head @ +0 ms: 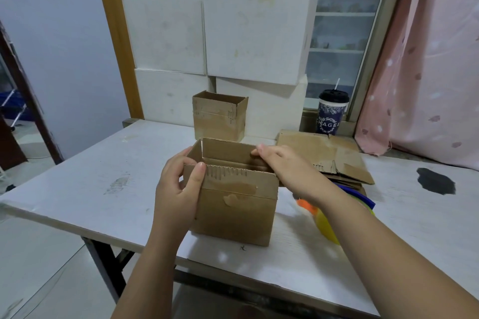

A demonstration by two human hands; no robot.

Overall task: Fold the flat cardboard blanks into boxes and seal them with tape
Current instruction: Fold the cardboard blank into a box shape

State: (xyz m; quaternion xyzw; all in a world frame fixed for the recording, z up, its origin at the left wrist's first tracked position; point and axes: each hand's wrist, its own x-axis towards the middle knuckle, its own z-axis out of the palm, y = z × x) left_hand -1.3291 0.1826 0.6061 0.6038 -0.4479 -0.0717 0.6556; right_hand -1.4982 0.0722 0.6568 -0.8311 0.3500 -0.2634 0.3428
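Note:
A brown cardboard box (234, 211) stands upright near the front of the white table (108, 189), its top open and old tape on its front. My left hand (178, 189) grips its left top corner, thumb on the front flap. My right hand (285, 166) reaches over the right top edge, fingers curled onto the far flap. A second open brown box (219, 118) stands behind it. Several flat cardboard blanks (326, 155) lie stacked to the right. A yellow and orange tape dispenser (324, 223) lies under my right forearm, partly hidden.
Large white boxes (215, 39) are stacked along the table's back edge. A dark lidded cup with a straw (331, 114) stands at the back right. A pink curtain (427, 59) hangs at the right. A person stands behind the white boxes. A black mark (435, 181) stains the table.

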